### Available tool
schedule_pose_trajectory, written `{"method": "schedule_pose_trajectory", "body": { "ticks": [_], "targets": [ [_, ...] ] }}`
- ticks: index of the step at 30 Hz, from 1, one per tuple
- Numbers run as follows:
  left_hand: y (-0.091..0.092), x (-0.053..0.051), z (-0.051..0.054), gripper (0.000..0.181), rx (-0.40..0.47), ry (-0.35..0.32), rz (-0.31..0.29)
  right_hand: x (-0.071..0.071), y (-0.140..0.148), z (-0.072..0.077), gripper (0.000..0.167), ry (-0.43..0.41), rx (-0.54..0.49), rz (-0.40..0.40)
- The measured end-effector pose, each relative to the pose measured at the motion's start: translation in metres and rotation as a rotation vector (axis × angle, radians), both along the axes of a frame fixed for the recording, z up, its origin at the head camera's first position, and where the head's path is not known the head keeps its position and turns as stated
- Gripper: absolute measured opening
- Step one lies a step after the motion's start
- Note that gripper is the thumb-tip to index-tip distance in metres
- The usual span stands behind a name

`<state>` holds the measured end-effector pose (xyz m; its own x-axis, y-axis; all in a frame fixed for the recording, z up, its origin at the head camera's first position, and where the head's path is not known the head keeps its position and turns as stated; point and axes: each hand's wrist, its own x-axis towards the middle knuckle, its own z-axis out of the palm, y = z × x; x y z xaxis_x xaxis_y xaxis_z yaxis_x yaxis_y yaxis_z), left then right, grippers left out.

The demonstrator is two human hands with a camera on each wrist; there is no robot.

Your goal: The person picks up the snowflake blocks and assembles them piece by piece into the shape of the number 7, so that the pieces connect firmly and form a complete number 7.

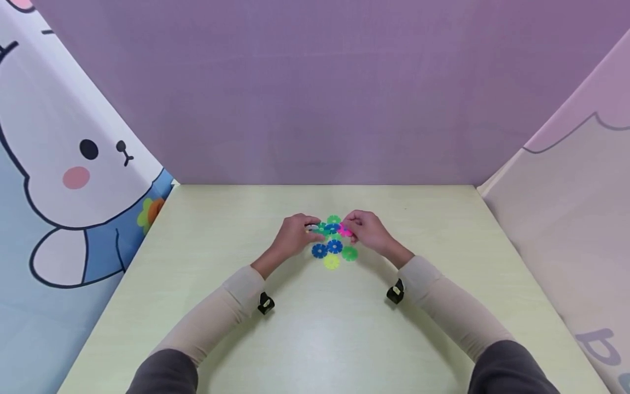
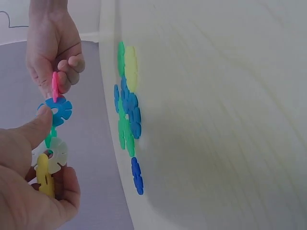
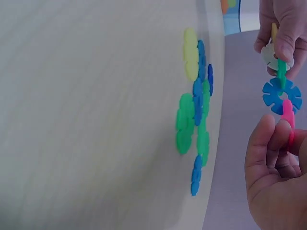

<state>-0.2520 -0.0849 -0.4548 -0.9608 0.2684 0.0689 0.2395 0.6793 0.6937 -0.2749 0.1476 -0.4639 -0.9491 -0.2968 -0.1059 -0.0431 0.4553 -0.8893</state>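
My left hand [image 1: 294,234] grips a short chain of slotted plastic snowflake discs above the table. In the left wrist view the chain has a yellow disc [image 2: 44,175], a whitish disc [image 2: 59,149], a green disc [image 2: 50,138] and a blue disc [image 2: 63,111]. The left thumb lies against the blue disc. Between thumb and fingers my right hand [image 1: 370,232] pinches a pink snowflake disc [image 3: 288,114]. Its edge meets the rim of the blue disc; how deep their slots engage, I cannot tell. Fingers partly cover the yellow and whitish discs.
Loose snowflake discs lie on the pale table [image 1: 315,334] beneath and in front of the hands: a yellow one [image 1: 332,262], a green one [image 1: 349,254], a dark blue one [image 1: 319,251] and several others. A purple backdrop [image 1: 315,109] rises behind the table's far edge.
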Motion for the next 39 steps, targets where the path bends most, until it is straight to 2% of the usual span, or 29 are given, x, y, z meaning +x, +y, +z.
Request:
{"method": "schedule_pose_trajectory", "body": {
  "ticks": [6,12,19,24,30,39],
  "targets": [
    [0.0016,0.0002,0.0012,0.045,0.020,-0.001,0.024,0.0000,-0.0024,0.0018,0.020,0.000,-0.030,-0.030],
    [0.0042,0.0009,0.0012,0.046,-0.011,0.029,0.000,0.0013,-0.0046,-0.0008,0.020,-0.032,-0.018,-0.034],
    [0.0043,0.0012,0.0000,0.047,-0.027,0.028,0.006,0.0017,-0.0070,-0.0007,0.018,-0.024,-0.011,-0.046],
    [0.0030,0.0013,-0.0021,0.047,-0.055,0.037,-0.020,0.0019,-0.0065,-0.0008,0.018,-0.032,0.001,-0.027],
    [0.0019,0.0014,-0.0022,0.046,-0.044,0.030,-0.033,-0.0008,-0.0048,-0.0017,0.017,-0.020,0.009,0.006],
    [0.0008,0.0026,-0.0023,0.048,0.005,-0.027,-0.034,-0.0043,-0.0008,0.0013,0.017,-0.005,0.019,0.057]
  ]
}}
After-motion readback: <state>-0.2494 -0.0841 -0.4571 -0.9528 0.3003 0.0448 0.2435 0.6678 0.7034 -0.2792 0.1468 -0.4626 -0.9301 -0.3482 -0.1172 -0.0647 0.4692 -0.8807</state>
